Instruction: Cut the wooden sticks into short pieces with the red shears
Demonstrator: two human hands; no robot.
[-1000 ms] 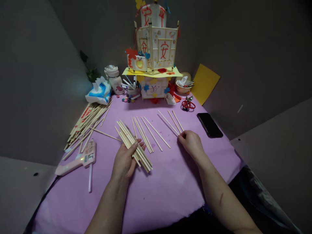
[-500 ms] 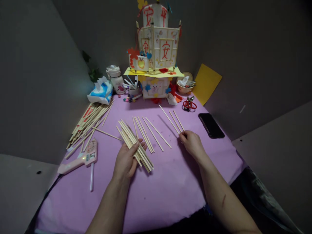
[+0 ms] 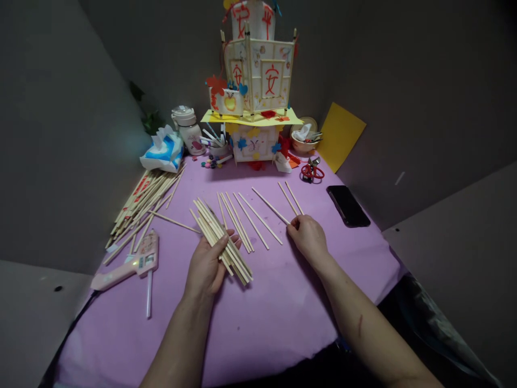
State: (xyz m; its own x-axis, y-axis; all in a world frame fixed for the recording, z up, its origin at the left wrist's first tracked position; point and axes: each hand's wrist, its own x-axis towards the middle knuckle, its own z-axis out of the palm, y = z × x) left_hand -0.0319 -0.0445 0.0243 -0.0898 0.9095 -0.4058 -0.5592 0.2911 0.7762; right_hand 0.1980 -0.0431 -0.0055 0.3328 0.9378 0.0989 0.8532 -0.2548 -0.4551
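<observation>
A bundle of thin wooden sticks rests in my left hand, the thumb pressed across it. My right hand pinches the near end of a single wooden stick, which slants away to the left at the table surface. Two more sticks lie just beyond the right hand's knuckles, their near ends hidden behind it. Between my hands several loose sticks are laid out side by side, slanting the same way.
At left are a pink glue gun, a pile of sticks and a tissue pack. A decorated paper-and-stick tower stands at the back. Red-handled scissors and a phone lie at right on the purple tablecloth.
My right hand has moved slightly left and its stick has tipped lower, its far end swinging left and down. The left hand still holds the bundle. The view has shifted slightly.
</observation>
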